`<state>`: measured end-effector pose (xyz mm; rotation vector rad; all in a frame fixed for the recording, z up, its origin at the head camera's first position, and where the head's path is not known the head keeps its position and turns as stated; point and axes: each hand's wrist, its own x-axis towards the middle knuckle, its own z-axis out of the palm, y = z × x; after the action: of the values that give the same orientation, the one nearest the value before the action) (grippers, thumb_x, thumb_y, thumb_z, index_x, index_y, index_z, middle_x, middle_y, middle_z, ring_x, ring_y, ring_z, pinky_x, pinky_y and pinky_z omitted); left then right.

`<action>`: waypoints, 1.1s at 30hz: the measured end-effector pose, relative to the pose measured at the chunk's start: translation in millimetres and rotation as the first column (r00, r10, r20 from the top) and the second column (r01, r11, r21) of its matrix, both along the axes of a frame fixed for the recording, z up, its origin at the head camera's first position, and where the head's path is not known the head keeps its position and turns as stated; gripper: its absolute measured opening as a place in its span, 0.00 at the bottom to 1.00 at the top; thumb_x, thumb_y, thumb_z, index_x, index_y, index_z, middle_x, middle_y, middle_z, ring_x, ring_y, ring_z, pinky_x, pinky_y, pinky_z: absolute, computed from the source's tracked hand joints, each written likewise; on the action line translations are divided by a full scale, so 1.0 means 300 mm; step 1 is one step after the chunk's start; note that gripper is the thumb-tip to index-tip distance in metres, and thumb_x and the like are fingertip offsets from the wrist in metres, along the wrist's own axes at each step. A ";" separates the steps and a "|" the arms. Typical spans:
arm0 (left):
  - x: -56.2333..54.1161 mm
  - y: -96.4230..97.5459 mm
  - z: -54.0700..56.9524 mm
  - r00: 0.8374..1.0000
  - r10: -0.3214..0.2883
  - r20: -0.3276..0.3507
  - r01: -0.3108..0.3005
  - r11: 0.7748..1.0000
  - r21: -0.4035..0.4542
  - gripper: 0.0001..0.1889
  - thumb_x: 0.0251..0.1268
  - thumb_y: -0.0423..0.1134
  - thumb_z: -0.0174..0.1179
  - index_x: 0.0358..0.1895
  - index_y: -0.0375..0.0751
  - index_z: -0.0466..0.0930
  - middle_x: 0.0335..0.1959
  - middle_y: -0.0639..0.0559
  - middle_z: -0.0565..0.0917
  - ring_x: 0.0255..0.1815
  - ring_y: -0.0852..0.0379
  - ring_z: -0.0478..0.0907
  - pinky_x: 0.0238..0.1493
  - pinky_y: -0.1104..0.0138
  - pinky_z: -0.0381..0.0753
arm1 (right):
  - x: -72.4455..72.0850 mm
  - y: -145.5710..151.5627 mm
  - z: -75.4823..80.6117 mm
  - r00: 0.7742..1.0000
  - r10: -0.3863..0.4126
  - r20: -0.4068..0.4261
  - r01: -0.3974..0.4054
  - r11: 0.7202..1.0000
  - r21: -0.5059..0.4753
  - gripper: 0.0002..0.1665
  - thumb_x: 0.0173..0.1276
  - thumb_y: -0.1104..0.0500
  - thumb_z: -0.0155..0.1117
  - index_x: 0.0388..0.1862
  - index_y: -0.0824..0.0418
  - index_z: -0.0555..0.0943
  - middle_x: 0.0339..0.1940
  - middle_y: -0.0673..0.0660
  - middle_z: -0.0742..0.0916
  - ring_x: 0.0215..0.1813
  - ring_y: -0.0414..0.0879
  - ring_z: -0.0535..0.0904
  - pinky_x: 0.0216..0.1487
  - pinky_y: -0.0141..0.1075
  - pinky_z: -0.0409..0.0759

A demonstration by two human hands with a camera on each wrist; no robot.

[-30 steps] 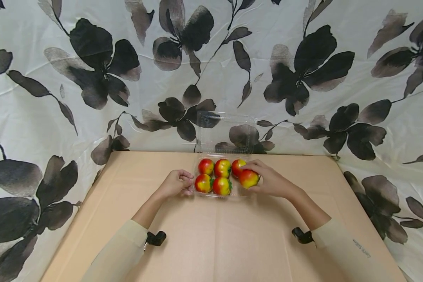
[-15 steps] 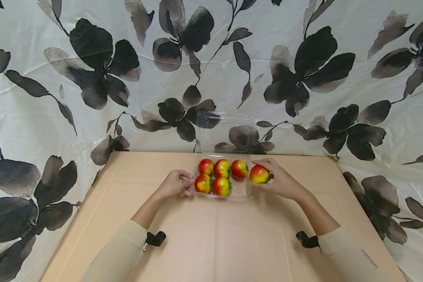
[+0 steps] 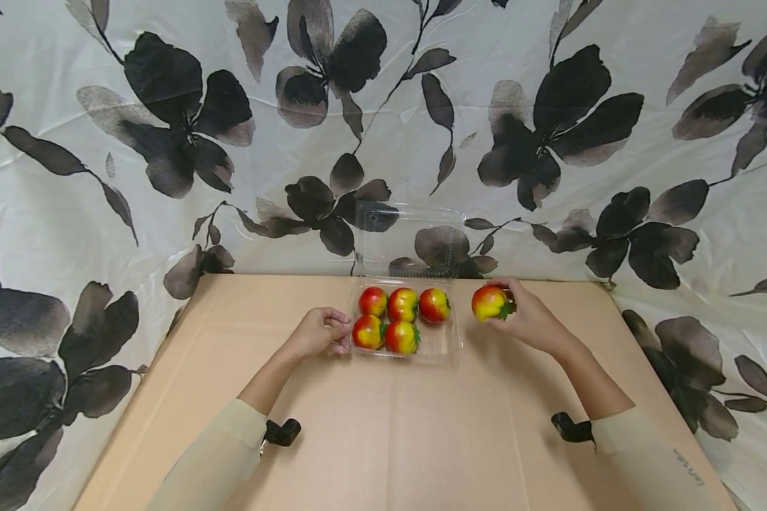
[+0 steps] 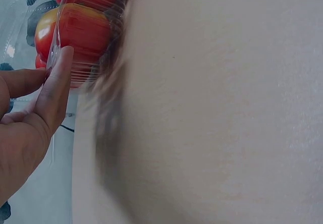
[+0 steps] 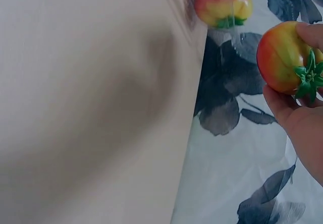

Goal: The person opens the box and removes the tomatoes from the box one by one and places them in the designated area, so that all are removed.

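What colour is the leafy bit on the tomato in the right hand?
The leafy bit on that tomato is green, seen best in the right wrist view.

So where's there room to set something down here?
The tan table is bare between the two sleeves, in front of the clear tray, and beyond the right hand toward the right edge. The tray's near right corner is free too; five fruits crowd the rest.

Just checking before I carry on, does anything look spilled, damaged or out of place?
Nothing stands out. The open clear plastic clamshell box has one bare spot, near right, but the right hand holds a round red-and-yellow fruit beside it.
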<state>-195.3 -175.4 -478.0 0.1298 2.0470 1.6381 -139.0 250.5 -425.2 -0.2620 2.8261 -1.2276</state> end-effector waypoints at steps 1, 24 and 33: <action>-0.001 0.000 -0.001 1.000 0.000 -0.003 0.000 1.000 -0.001 0.12 0.73 0.24 0.58 0.55 0.22 0.73 0.33 0.41 0.81 0.26 0.54 0.86 0.35 0.58 0.93 | -0.002 0.007 0.000 1.000 -0.003 -0.002 0.003 1.000 0.003 0.47 0.60 0.60 0.80 0.73 0.64 0.63 0.68 0.66 0.77 0.63 0.62 0.76 0.68 0.60 0.79; -0.001 -0.003 -0.004 0.999 -0.020 -0.036 0.019 1.000 -0.008 0.13 0.73 0.25 0.60 0.55 0.21 0.74 0.34 0.39 0.83 0.25 0.55 0.86 0.35 0.56 0.93 | -0.102 0.089 -0.021 0.998 -0.019 -0.064 0.029 0.987 0.157 0.42 0.61 0.63 0.77 0.71 0.69 0.68 0.63 0.72 0.76 0.59 0.65 0.75 0.61 0.59 0.79; -0.001 -0.001 0.002 0.999 -0.016 -0.034 0.016 1.000 0.001 0.13 0.73 0.25 0.59 0.55 0.21 0.74 0.34 0.38 0.83 0.26 0.55 0.86 0.34 0.58 0.93 | -0.153 0.090 -0.064 0.999 -0.030 -0.014 0.032 0.984 0.178 0.43 0.63 0.63 0.75 0.74 0.73 0.66 0.66 0.76 0.74 0.62 0.69 0.71 0.64 0.63 0.77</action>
<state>-195.7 -175.7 -477.3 0.1755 2.0653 1.6381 -184.8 277.7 -444.5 -0.2177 2.9352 -0.9720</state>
